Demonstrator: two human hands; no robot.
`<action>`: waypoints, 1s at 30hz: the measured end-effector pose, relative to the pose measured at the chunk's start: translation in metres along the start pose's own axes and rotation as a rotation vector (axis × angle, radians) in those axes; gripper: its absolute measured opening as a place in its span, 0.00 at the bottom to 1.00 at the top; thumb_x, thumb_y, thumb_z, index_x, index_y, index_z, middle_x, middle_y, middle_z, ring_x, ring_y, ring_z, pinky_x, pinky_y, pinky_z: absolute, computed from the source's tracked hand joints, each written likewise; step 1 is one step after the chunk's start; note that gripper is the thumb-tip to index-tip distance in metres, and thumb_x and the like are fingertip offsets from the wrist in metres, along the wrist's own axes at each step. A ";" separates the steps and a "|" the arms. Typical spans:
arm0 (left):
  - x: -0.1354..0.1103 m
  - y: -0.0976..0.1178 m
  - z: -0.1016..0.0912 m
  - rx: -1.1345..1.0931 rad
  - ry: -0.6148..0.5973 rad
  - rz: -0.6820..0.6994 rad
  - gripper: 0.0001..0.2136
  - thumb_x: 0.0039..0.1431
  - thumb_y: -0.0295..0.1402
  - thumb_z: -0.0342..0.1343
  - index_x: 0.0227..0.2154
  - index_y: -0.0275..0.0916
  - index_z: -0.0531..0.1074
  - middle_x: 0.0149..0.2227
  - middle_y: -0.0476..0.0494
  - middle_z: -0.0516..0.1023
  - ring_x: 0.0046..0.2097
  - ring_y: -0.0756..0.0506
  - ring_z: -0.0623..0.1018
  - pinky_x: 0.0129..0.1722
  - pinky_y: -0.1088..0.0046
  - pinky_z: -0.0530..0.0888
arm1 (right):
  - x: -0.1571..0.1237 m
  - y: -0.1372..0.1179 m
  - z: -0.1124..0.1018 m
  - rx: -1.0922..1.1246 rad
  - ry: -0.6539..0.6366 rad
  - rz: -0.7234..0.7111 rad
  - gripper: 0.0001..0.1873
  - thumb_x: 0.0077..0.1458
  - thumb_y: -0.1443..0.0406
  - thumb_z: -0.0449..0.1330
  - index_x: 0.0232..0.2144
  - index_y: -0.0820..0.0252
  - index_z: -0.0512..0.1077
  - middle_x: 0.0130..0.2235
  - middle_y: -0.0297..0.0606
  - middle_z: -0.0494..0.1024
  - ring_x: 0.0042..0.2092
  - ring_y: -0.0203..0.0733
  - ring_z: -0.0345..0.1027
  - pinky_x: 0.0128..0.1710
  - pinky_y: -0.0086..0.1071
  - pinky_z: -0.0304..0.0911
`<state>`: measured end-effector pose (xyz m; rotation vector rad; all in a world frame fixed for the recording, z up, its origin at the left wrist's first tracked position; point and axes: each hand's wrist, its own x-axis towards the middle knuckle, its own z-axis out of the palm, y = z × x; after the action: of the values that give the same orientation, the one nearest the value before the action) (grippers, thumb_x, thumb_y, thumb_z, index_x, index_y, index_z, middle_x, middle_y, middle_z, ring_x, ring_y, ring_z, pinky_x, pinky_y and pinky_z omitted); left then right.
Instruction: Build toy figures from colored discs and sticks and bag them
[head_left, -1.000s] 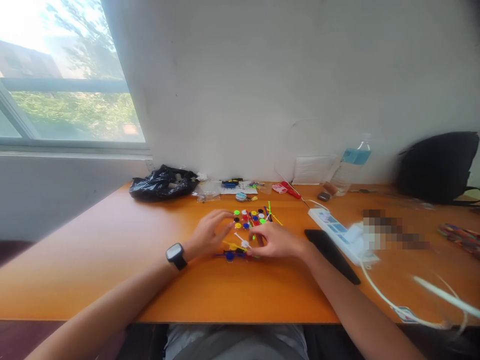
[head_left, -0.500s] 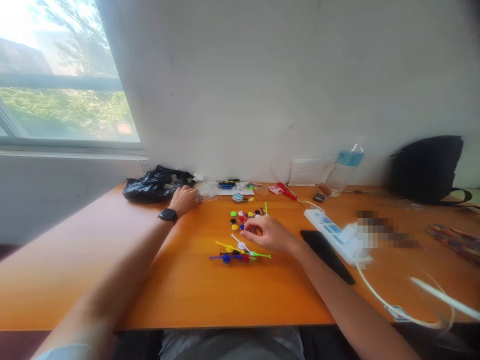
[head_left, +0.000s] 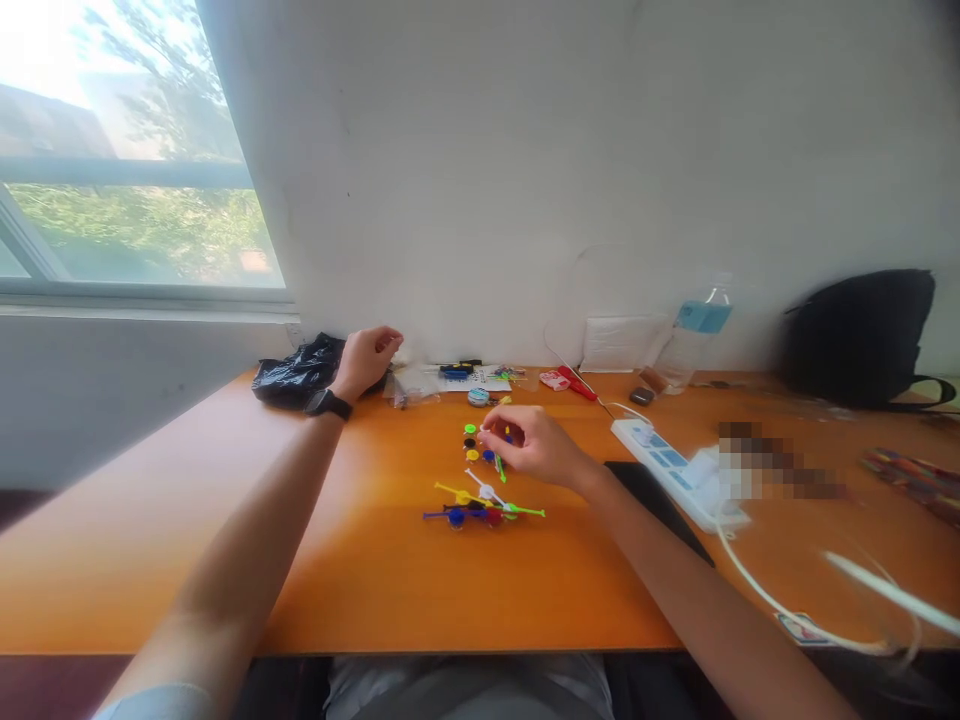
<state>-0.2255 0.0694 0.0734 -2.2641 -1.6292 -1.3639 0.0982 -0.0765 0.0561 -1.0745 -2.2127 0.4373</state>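
Observation:
My left hand (head_left: pixel 367 360) is raised just above the black plastic bag (head_left: pixel 296 372), its fingers curled into a pinch; anything between the fingertips is too small to name. Over a group of small coloured discs (head_left: pixel 470 442) hovers my right hand (head_left: pixel 534 443), thumb and fingers closed. A green plastic stick (head_left: pixel 500 468) juts down from its fingers, with bits of yellow and blue beside it partly hidden. Nearer me lie several discs with coloured sticks through them, among them a white one (head_left: pixel 486 491), a yellow one (head_left: pixel 463 497) and a blue one (head_left: pixel 456 517).
At the back lie a clear plastic bag (head_left: pixel 416 385), a round tin (head_left: pixel 478 397) and a red-handled tool (head_left: pixel 581 386). To the right are a white power strip (head_left: pixel 660 470), a black flat object (head_left: pixel 656 505), a bottle (head_left: pixel 686 345) and a black backpack (head_left: pixel 855 340).
My left hand has lifted from beside the clear bag and its fingers have curled. My right hand has shifted slightly up; the green stick now points down below its fingers instead of up behind it.

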 end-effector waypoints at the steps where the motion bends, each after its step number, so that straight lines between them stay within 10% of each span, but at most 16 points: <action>1: 0.004 0.011 -0.007 -0.090 -0.093 0.007 0.15 0.65 0.41 0.58 0.43 0.36 0.83 0.34 0.42 0.85 0.34 0.45 0.80 0.37 0.70 0.73 | 0.006 -0.003 -0.003 0.019 0.021 -0.018 0.14 0.64 0.54 0.62 0.39 0.59 0.78 0.32 0.36 0.79 0.30 0.36 0.65 0.31 0.30 0.57; 9: 0.000 0.104 -0.045 -0.317 -0.695 0.209 0.11 0.59 0.38 0.64 0.41 0.40 0.84 0.31 0.45 0.84 0.31 0.48 0.80 0.29 0.75 0.73 | 0.060 -0.042 -0.042 -0.020 -0.076 -0.094 0.17 0.64 0.56 0.61 0.50 0.57 0.79 0.37 0.36 0.79 0.34 0.37 0.68 0.35 0.31 0.59; 16: -0.016 0.123 -0.042 -0.346 -0.707 0.280 0.12 0.59 0.33 0.63 0.44 0.38 0.83 0.34 0.44 0.85 0.33 0.47 0.81 0.30 0.75 0.74 | 0.063 -0.046 -0.044 -0.213 -0.184 0.006 0.09 0.60 0.61 0.65 0.42 0.55 0.80 0.34 0.34 0.79 0.29 0.36 0.67 0.29 0.30 0.53; 22: -0.014 0.123 -0.032 -0.370 -0.445 0.303 0.16 0.61 0.32 0.60 0.51 0.36 0.79 0.35 0.43 0.86 0.35 0.48 0.83 0.38 0.74 0.78 | 0.057 -0.044 -0.040 -0.376 -0.112 0.035 0.04 0.59 0.67 0.64 0.34 0.56 0.80 0.32 0.36 0.79 0.29 0.38 0.66 0.30 0.34 0.54; 30: -0.023 0.136 -0.031 -0.387 -0.407 0.333 0.16 0.63 0.30 0.57 0.52 0.36 0.78 0.36 0.44 0.85 0.36 0.47 0.83 0.40 0.72 0.78 | 0.063 -0.054 -0.016 -0.623 0.057 -0.280 0.11 0.60 0.77 0.60 0.33 0.61 0.80 0.34 0.48 0.79 0.49 0.55 0.65 0.50 0.45 0.63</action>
<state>-0.1402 -0.0243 0.1366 -3.0311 -1.0400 -1.2812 0.0485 -0.0595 0.1219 -1.0240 -2.4603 -0.4292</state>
